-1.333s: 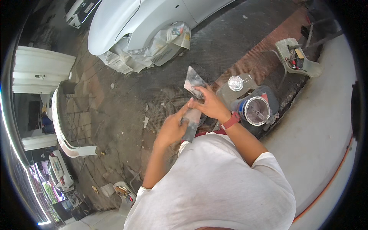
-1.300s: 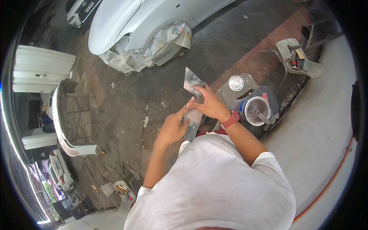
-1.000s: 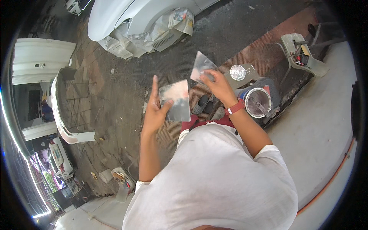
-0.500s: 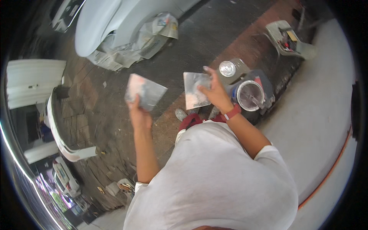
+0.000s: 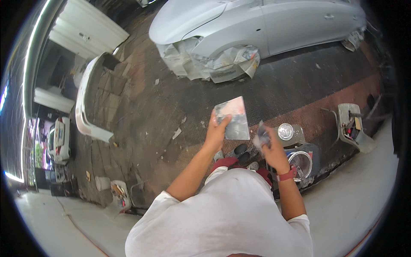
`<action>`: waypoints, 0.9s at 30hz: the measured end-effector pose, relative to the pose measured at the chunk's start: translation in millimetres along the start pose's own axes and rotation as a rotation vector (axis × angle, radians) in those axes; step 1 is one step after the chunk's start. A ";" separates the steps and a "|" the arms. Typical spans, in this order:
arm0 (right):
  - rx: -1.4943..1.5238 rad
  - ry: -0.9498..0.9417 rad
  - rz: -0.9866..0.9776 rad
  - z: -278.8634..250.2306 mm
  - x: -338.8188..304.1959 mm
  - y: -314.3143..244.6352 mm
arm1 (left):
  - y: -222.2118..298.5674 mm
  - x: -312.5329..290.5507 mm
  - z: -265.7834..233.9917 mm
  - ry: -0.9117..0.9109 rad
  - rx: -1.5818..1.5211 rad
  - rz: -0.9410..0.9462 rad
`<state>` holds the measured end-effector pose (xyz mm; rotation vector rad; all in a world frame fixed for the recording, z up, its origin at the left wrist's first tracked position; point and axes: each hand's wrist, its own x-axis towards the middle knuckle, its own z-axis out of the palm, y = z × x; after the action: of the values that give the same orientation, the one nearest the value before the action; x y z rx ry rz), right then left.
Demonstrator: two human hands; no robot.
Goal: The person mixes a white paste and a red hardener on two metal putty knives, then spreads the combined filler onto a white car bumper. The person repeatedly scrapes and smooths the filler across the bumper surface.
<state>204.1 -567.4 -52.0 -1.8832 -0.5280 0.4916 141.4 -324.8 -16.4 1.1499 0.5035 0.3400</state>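
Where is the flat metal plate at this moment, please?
In the head view, the metal plate is held up in the left hand, centre frame, below the silver car.

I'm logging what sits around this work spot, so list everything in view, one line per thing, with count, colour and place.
car: one, silver-white, top, its front wheel area masked with paper.
detached bumper: one, white, left, on the paved ground.
white panels: a few, upper left.
flat metal plate: one, grey with pinkish smears, centre, in the left hand.
smaller scraper: one, grey, in the right hand; blurred.
open can: one, pale inside, right of the hands.
round lid: one, silvery, beside the can.
tool tray: one, grey, far right.
left hand: grips the plate's edge.
right hand: red wristband at the wrist.
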 end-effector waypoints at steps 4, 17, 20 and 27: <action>0.500 -0.231 0.067 -7.0 -1.2 -36.1 | 2.2 7.0 12.7 0.115 0.058 0.158; 1.078 0.469 0.150 -1.8 7.5 17.3 | -29.4 -27.1 -8.0 -0.149 -0.175 -0.431; 1.241 0.394 0.332 3.0 -12.0 27.4 | -47.2 -39.7 19.8 -0.339 -0.216 -0.554; 0.739 0.492 0.247 -21.8 -90.4 57.1 | -77.9 -56.7 36.4 -0.154 -0.064 -0.567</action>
<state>150.0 -654.3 -89.6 -1.2771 0.2069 0.3006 113.5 -411.0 -65.4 0.9157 0.6522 -0.2201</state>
